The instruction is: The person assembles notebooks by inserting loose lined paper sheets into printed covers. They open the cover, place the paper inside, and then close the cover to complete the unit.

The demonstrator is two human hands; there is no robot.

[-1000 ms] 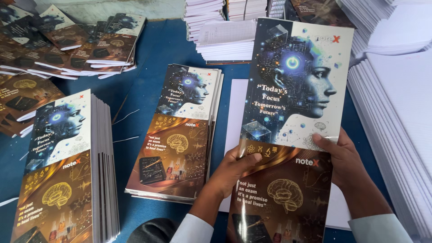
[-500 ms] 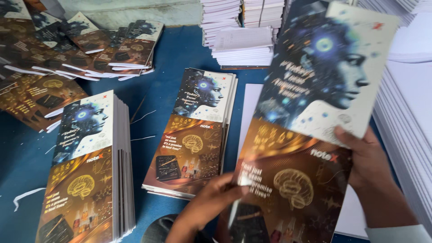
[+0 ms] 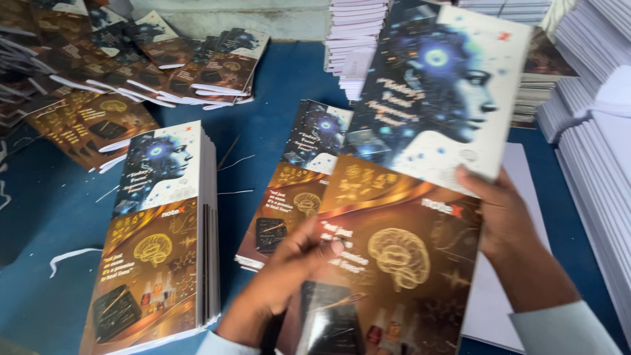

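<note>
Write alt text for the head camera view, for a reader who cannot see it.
Two hands hold up a long printed cover sheet, the left hand at its lower edge, the right hand at its right edge. Below on a blue table stand two stacks of matching notebooks, with more fanned at the back and white paper stacks at right.

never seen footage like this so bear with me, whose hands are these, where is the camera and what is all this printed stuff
The camera sits on a person's head and looks down, so the two hands are that person's own. The left hand and right hand hold a large printed cover sheet, blue with a robot-like head above, brown with a gold brain below. Under it lies the blue table. On it stand a tall stack of such covers at left, a lower stack in the middle, loose fanned covers far left, and white paper piles at right.
</note>
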